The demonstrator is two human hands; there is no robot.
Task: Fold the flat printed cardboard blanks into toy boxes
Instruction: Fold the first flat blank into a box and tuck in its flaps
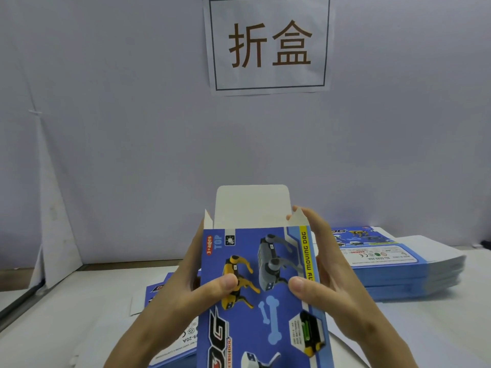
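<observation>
box: being held upright above the table, printed front facing the camera, white top flap standing open
left hand: pinching the box's left edge, thumb pressing the front, fingers curling behind
right hand: pinching the right edge, thumb on the front, fingers wrapping the side, fingertips touching the small side flap
stack of blanks: lying flat on the table, right of the box
loose blanks: lying flat under the left hand

The paper sign on the wall reads 折盒. The blue box carries "3+ ages", "TOP" and "MOVING DOG". The top sheet of the stack of blanks shows "WARNING", upside down
</observation>
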